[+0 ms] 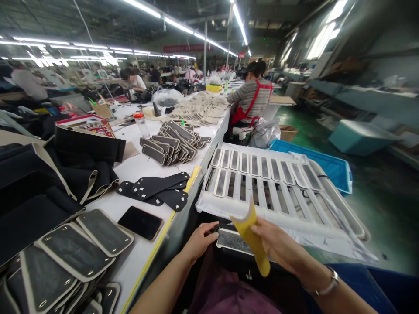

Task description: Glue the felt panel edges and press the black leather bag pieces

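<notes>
In front of my body lies a dark grey panel (233,240) with a pale border, partly covered by what I hold above it. My left hand (200,240) pinches its left end between thumb and fingers, beside a small black bit. My right hand (273,239) grips a curled yellow strip (251,237), which hangs slantwise over the panel's right part. To the right of the table, a rack (262,203) with pale slats carries a row of similar panels (256,165), plus a single one (221,183) nearer to me.
Left on the white table are stacked pale-edged panels (77,250), a phone (140,222), black straps (160,188), a panel pile (173,141) and an orange-capped bottle (141,124). A blue bin (343,174) stands behind the rack. A person (252,100) in a red apron sits ahead.
</notes>
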Action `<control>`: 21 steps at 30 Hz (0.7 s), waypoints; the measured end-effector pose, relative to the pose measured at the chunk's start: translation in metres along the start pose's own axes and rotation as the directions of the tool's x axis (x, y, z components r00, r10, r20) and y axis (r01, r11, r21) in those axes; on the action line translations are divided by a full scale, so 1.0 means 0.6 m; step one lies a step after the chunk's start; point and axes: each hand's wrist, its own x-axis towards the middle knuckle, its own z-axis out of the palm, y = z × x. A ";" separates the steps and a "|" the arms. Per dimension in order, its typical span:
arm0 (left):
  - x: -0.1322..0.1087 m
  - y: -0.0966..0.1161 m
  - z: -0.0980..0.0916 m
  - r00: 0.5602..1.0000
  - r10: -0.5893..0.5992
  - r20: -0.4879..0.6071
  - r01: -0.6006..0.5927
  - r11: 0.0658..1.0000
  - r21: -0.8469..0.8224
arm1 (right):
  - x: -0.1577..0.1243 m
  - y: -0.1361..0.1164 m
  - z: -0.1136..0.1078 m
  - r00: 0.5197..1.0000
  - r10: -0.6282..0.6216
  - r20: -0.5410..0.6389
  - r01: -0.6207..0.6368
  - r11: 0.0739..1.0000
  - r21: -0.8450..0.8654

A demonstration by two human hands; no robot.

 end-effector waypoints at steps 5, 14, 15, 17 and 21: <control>-0.003 0.017 0.000 0.986 -0.147 0.077 0.140 0.986 0.090 | -0.082 0.074 0.001 0.974 0.197 0.108 -0.190 0.979 -0.067; -0.014 -0.010 0.013 0.977 -0.180 0.111 0.185 0.982 -0.032 | -0.065 0.165 0.070 0.982 0.186 0.044 -0.191 0.968 0.160; -0.015 -0.015 0.016 0.980 -0.165 0.108 0.172 0.983 -0.059 | -0.063 0.171 0.073 0.984 0.173 0.038 -0.177 0.969 0.176; -0.016 -0.022 0.022 0.985 -0.135 0.105 0.147 0.983 -0.110 | -0.059 0.179 0.077 0.984 0.176 0.029 -0.179 0.964 0.199; -0.006 -0.029 0.029 0.989 -0.094 0.117 0.115 0.974 -0.193 | -0.052 0.179 0.086 0.959 0.284 -0.007 -0.271 0.920 0.285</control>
